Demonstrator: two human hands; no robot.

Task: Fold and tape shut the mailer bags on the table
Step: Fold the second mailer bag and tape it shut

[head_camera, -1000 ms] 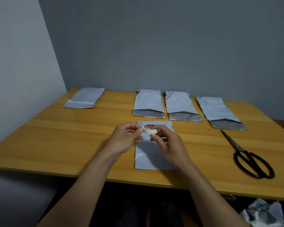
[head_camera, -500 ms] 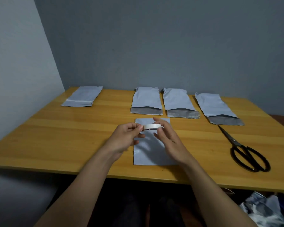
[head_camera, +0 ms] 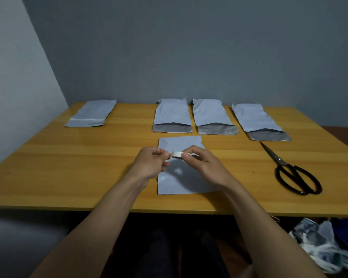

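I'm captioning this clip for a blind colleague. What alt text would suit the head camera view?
The left hand and right hand pinch a white tape roll above a folded grey mailer bag on a wooden table. Behind it lie three open mailer bags in a row, a taped bag at far left, and black scissors to the right.

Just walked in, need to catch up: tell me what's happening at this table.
A person holds a small white roll of tape, the right hand gripping it and the left hand pinching at its edge, over a grey plastic mailer bag lying flat on the yellow wooden table. Three more grey bags lie in a row behind it with silvery mouths open. A fifth grey bag at far left carries a white strip across it. Black metal scissors lie untouched to the right.
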